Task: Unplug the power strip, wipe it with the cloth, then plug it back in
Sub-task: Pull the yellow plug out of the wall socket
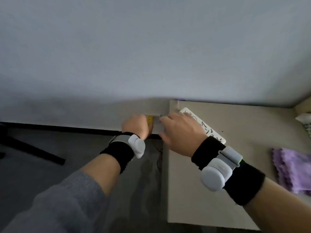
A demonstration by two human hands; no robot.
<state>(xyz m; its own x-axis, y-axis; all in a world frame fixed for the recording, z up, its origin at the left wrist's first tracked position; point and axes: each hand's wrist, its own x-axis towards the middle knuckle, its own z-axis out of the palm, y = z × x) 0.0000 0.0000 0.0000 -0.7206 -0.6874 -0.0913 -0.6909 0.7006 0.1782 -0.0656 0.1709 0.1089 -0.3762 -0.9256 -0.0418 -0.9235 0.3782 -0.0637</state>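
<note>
Both hands at the wall outlet, beside the worktop [193,190].

Left hand [136,126] and right hand [180,132] seemingly close on a blurred plug; the rigid, light power strip [207,127] lies flat behind, soft cloth [292,170] nearby; grip the plug body, not the cord.

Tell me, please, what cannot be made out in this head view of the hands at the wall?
- Plug and wall socket: hidden behind the left hand and right hand.
- Power strip: near end covered by the right wrist; sockets blurred.
- Purple cloth: cut off by the right edge.
- Whether either hand grips anything: fingers hidden.
</note>
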